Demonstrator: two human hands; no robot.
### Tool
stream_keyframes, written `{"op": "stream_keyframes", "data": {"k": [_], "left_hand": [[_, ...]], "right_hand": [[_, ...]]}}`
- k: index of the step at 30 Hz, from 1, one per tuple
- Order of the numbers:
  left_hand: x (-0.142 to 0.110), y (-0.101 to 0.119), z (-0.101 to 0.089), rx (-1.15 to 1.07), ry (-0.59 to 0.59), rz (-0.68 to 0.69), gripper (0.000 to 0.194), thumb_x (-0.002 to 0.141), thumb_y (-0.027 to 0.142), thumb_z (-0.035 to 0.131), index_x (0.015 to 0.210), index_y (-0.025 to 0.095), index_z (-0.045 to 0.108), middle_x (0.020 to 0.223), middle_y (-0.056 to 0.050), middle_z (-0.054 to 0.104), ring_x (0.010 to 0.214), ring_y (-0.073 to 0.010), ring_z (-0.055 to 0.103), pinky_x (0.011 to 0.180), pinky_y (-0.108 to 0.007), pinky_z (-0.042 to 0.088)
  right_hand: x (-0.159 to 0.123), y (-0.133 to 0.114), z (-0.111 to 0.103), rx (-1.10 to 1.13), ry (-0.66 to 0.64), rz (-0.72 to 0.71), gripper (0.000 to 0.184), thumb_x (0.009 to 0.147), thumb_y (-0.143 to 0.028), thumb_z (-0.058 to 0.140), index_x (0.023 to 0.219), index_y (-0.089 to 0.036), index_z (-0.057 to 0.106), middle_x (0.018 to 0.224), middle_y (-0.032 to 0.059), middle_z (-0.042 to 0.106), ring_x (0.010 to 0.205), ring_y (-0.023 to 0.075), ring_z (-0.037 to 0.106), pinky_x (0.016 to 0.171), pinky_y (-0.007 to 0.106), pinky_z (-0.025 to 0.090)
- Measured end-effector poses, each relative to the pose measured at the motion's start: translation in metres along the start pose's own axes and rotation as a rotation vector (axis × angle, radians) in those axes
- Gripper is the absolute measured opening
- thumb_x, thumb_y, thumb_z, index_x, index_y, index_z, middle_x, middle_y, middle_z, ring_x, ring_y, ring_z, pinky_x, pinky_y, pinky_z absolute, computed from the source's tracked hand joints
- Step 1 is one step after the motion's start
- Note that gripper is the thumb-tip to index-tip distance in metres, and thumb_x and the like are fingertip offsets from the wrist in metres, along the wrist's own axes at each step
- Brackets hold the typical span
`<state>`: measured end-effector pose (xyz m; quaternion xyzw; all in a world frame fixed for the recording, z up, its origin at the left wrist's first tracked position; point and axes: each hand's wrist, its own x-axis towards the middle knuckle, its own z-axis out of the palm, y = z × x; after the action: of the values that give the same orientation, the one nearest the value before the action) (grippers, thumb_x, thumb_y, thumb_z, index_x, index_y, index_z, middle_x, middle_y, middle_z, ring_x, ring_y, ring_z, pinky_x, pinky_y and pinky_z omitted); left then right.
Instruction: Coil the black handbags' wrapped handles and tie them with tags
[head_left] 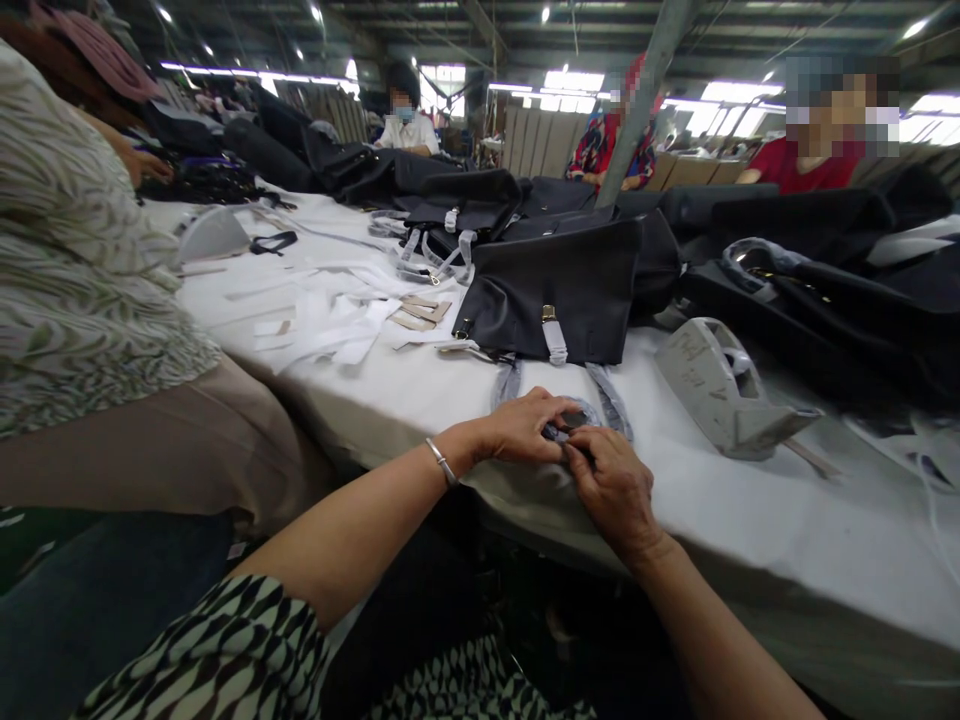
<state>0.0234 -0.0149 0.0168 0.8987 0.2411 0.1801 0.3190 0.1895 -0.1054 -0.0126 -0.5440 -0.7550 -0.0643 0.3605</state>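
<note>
Patterned sleeve (217,640) comes nearest, at seven o'clock. Toward four o'clock from centre, the left hand (531,425) and right hand (611,487) meet, fingertips pinched narrowly on a plastic-wrapped strap (613,402). It runs from a black bag (551,280) lying at twelve o'clock from them on the white table (420,390). The strap looks light and bendy, its film probably slippery, so a fingertip pinch suits; the bag seems supple, best gripped at its edges.

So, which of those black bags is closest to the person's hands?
The bag just beyond the left hand and right hand, gold clasp facing them; the other bags lie farther off.
</note>
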Motion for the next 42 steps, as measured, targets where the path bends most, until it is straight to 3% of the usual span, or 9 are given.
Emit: {"op": "stream_keyframes", "data": {"k": [7, 12, 17, 21, 24, 31, 38, 42], "left_hand": [[-0.003, -0.003, 0.007, -0.027, 0.061, -0.024, 0.063, 0.075, 0.030, 0.069, 0.133, 0.016, 0.047, 0.121, -0.012, 0.053, 0.097, -0.0210, 0.063, 0.089, -0.034, 0.051], [-0.003, -0.005, 0.013, -0.034, 0.118, -0.069, 0.058, 0.072, 0.029, 0.073, 0.126, 0.020, 0.053, 0.113, -0.008, 0.058, 0.095, -0.0210, 0.063, 0.082, -0.032, 0.053], [-0.002, 0.003, 0.011, 0.039, 0.147, -0.096, 0.047, 0.072, 0.027, 0.073, 0.116, 0.019, 0.059, 0.105, -0.005, 0.064, 0.104, -0.0237, 0.058, 0.084, -0.033, 0.051], [-0.002, 0.007, 0.010, 0.108, 0.149, -0.095, 0.053, 0.069, 0.025, 0.075, 0.118, 0.020, 0.056, 0.098, -0.002, 0.069, 0.107, -0.0256, 0.054, 0.089, -0.037, 0.047], [-0.002, 0.007, 0.011, 0.142, 0.151, -0.079, 0.051, 0.070, 0.025, 0.074, 0.117, 0.020, 0.055, 0.099, -0.001, 0.068, 0.105, -0.0244, 0.054, 0.090, -0.036, 0.045], [-0.005, 0.009, 0.011, 0.108, 0.197, -0.083, 0.044, 0.070, 0.024, 0.074, 0.107, 0.020, 0.051, 0.099, -0.003, 0.064, 0.099, -0.0220, 0.057, 0.082, -0.032, 0.048], [-0.019, 0.005, 0.026, 0.368, 0.263, 0.104, 0.011, 0.087, 0.025, 0.059, 0.096, 0.019, 0.060, 0.100, -0.006, 0.064, 0.098, -0.0215, 0.056, 0.088, -0.034, 0.045], [-0.024, -0.002, 0.035, 0.382, 0.353, 0.175, 0.022, 0.093, 0.029, 0.053, 0.110, 0.021, 0.064, 0.111, -0.007, 0.064, 0.102, -0.0198, 0.057, 0.088, -0.032, 0.047]], "right_hand": [[0.006, -0.007, -0.002, 0.016, -0.073, 0.225, 0.012, 0.089, -0.024, 0.050, 0.080, -0.020, 0.056, 0.088, 0.0046, 0.063, 0.087, 0.0208, 0.057, 0.079, 0.033, 0.042], [0.008, -0.008, -0.004, 0.076, -0.078, 0.304, 0.013, 0.087, -0.026, 0.050, 0.078, -0.021, 0.057, 0.086, 0.0042, 0.063, 0.085, 0.0203, 0.058, 0.077, 0.033, 0.042], [0.011, -0.006, -0.004, 0.095, -0.066, 0.371, 0.011, 0.082, -0.027, 0.053, 0.075, -0.021, 0.058, 0.082, 0.0031, 0.061, 0.081, 0.0198, 0.058, 0.074, 0.033, 0.043], [0.017, -0.001, -0.008, 0.182, -0.057, 0.486, 0.016, 0.075, -0.028, 0.060, 0.089, -0.019, 0.058, 0.089, 0.0029, 0.061, 0.070, 0.0156, 0.058, 0.070, 0.032, 0.046], [0.024, 0.004, -0.011, 0.185, -0.155, 0.446, 0.019, 0.075, -0.024, 0.060, 0.093, -0.021, 0.061, 0.093, 0.0021, 0.062, 0.074, 0.0152, 0.058, 0.071, 0.031, 0.046], [0.039, 0.016, -0.016, 0.155, -0.333, 0.353, 0.007, 0.074, -0.021, 0.062, 0.077, -0.022, 0.068, 0.082, 0.0003, 0.059, 0.070, 0.0140, 0.057, 0.068, 0.028, 0.044], [0.042, 0.011, -0.019, 0.094, -0.357, 0.361, 0.005, 0.076, -0.019, 0.061, 0.076, -0.022, 0.065, 0.085, -0.0002, 0.061, 0.067, 0.0130, 0.055, 0.065, 0.027, 0.041], [0.043, 0.010, -0.020, 0.080, -0.383, 0.358, 0.005, 0.077, -0.019, 0.059, 0.077, -0.022, 0.063, 0.088, -0.0007, 0.062, 0.068, 0.0127, 0.054, 0.064, 0.027, 0.040]]}}
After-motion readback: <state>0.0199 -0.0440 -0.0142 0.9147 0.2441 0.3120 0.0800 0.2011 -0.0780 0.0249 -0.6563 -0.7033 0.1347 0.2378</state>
